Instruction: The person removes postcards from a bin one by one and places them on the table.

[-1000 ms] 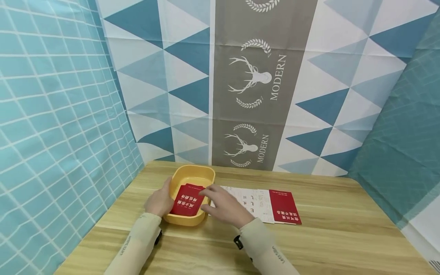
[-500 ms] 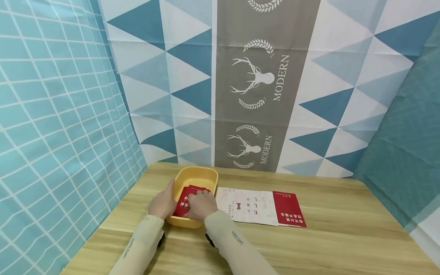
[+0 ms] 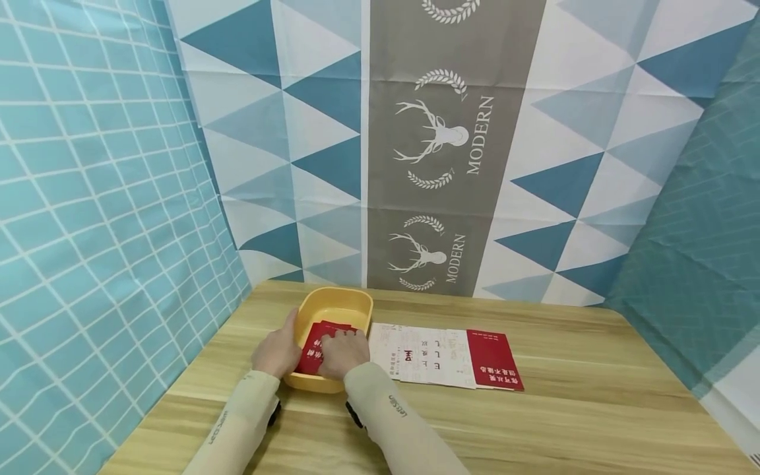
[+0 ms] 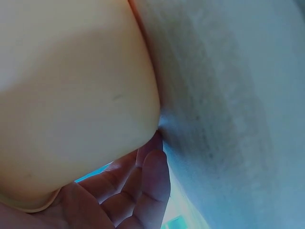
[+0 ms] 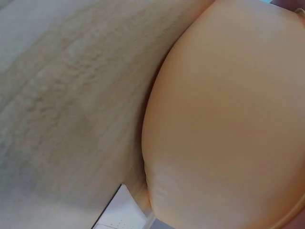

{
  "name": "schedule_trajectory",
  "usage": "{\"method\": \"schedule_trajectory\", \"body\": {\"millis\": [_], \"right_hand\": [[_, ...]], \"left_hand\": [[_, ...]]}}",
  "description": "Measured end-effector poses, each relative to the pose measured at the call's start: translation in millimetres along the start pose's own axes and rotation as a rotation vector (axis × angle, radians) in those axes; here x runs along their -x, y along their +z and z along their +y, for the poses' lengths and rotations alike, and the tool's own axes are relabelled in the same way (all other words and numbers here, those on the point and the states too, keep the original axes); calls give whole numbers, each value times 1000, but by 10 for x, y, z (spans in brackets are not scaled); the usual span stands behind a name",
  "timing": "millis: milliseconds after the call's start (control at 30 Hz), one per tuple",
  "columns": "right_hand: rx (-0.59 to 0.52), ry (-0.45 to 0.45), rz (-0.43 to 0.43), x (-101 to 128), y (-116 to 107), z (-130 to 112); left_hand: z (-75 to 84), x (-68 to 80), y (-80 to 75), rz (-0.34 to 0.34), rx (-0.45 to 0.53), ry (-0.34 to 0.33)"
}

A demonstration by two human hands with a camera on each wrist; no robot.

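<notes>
- Backdrop: patterned cloth [image 3: 451, 145] with blue triangles and a grey stripe of deer emblems, hung behind; teal grid cloth [image 3: 89, 231] on the left side.
- Wooden table [image 3: 564, 422], light grain, carries everything below.
- Unfolded leaflet [image 3: 445, 356], white with a red end panel, lies flat just right of the tray, close to its wall; cannot tell if they touch.
- Yellow tray [image 3: 338, 300] sits at the table's left rear; its outer wall fills both wrist views [image 4: 71, 95] [image 5: 228, 119].
- Left hand [image 3: 276, 349] rests against the tray's left wall, fingers fairly straight along the side, gripping nothing visible; fingers [image 4: 143, 181] show beside the wall in the left wrist view.
- Right hand [image 3: 344, 349] lies over the tray's near part, fingers curled down onto the red booklet; cannot tell whether it pinches or only presses.
- Red booklet [image 3: 315, 343] lies inside the tray, mostly covered by the right hand.
</notes>
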State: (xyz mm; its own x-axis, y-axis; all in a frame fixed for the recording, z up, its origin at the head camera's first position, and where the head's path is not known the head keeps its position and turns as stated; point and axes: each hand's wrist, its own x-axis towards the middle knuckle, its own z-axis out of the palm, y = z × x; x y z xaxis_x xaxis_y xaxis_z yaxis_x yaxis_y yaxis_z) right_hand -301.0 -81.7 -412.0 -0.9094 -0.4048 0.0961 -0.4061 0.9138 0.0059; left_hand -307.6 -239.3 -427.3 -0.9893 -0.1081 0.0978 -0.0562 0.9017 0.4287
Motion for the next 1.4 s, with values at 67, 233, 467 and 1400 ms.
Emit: {"method": "schedule_trajectory", "body": {"millis": [67, 233, 467, 1400], "right_hand": [[6, -5, -2, -7, 21, -4], [15, -13, -8, -36, 66, -8], [-12, -20, -8, -45, 83, 3], [-48, 51, 52, -91, 103, -29]], "left_hand": [[-8, 5, 6, -3, 1, -6], [-15, 3, 11, 2, 0, -6], [0, -1, -6, 12, -8, 10], [-4, -30, 2, -7, 2, -13]]}}
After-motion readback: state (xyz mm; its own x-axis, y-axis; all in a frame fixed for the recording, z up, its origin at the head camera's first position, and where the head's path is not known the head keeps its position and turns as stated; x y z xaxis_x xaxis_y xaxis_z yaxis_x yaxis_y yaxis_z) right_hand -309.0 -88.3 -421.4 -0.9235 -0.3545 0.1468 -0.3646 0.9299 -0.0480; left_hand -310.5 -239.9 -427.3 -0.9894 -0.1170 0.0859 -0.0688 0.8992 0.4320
